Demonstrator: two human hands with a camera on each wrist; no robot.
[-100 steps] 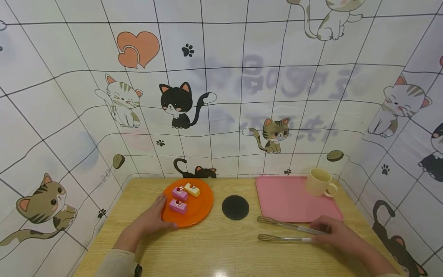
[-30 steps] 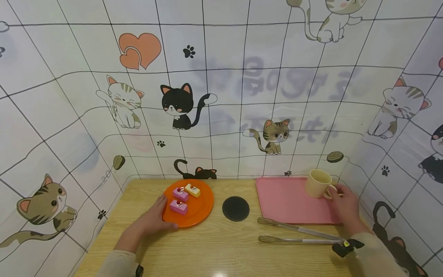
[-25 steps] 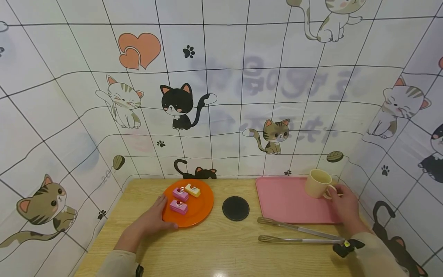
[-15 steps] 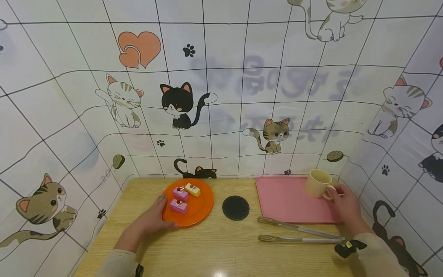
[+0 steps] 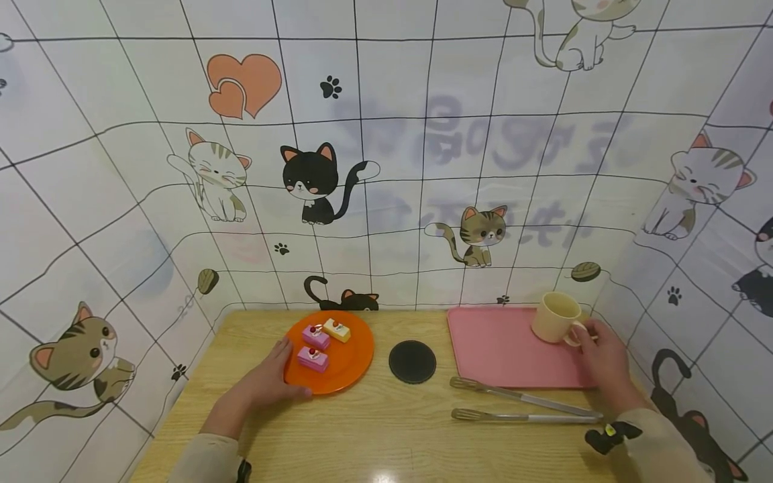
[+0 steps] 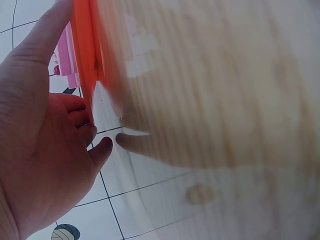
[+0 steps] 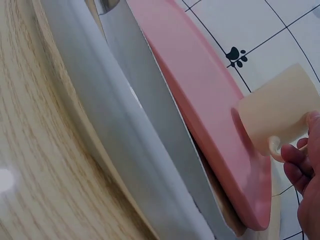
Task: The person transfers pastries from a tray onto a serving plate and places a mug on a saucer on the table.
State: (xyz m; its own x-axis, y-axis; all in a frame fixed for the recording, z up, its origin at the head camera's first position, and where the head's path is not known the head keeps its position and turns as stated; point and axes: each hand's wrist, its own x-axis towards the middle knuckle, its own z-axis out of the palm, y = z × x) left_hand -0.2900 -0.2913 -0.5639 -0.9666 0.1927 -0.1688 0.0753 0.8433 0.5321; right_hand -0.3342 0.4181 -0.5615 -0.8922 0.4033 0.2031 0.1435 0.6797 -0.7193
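My right hand point(image 5: 604, 359) pinches the handle of a pale yellow mug point(image 5: 554, 320), which stands upright at the back right of a pink tray point(image 5: 495, 349). The right wrist view shows thumb and fingers at the handle of this mug point(image 7: 277, 107). At the left, my left hand point(image 5: 266, 382) grips the rim of an orange plate point(image 5: 350, 365), fingers along its left side and thumb at its front. Two pink toy cake slices point(image 5: 313, 359) and a yellow one point(image 5: 337, 329) lie on the plate. In the left wrist view, the thumb lies close along the plate's edge point(image 6: 85, 45).
Metal tongs point(image 5: 525, 418) with pale handles lie spread in front of the tray, below my right forearm. A round black coaster point(image 5: 412, 361) lies between plate and tray. A cat-print curtain point(image 5: 398, 168) hangs behind and beside the wooden table point(image 5: 386, 429).
My right hand was at the tongs' handles 3.3 s ago; it let them go and moved up and right to the mug's handle. The left hand stays at the plate.
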